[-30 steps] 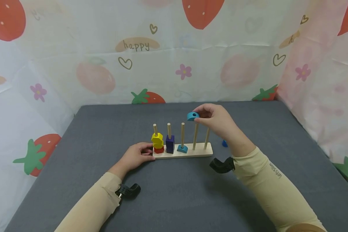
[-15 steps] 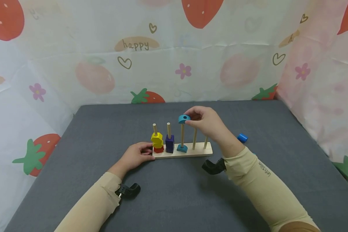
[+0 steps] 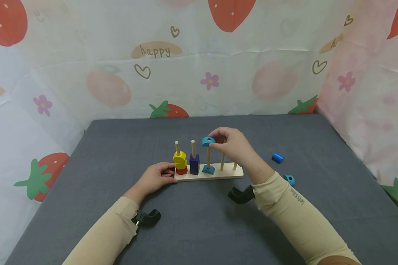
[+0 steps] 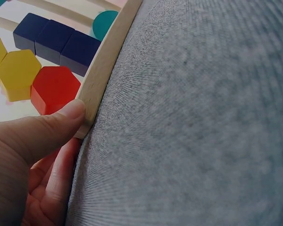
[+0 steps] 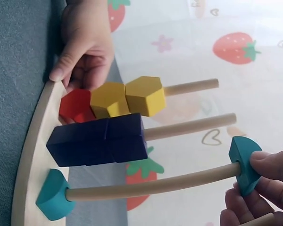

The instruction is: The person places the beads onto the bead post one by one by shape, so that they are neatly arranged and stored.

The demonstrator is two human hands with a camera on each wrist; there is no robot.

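My left hand (image 3: 156,175) grips the left end of a wooden peg board (image 3: 226,176), its thumb on the corner in the left wrist view. The first peg carries a red hexagonal block (image 4: 55,88) under yellow hexagonal blocks (image 5: 145,95). Dark blue square blocks (image 3: 194,165) fill the second peg's lower part. A teal half-round block (image 5: 54,195) sits at the foot of the third peg. At that peg's top, my right hand (image 3: 233,148) pinches another teal half-round block (image 5: 245,165), its hole at the peg tip. How far the peg enters is unclear.
Right of the board, a blue cylinder (image 3: 278,158) lies on the grey cloth (image 3: 199,224). A teal block (image 3: 289,179) lies beside the right sleeve, partly covered. A bit of blue shows behind the right wrist. Two further pegs rise under the right hand.
My right hand has carried the teal half-round block leftward, then down to the third peg's tip. The blue cylinder and a loose teal block have come into sight. My left hand stays put.
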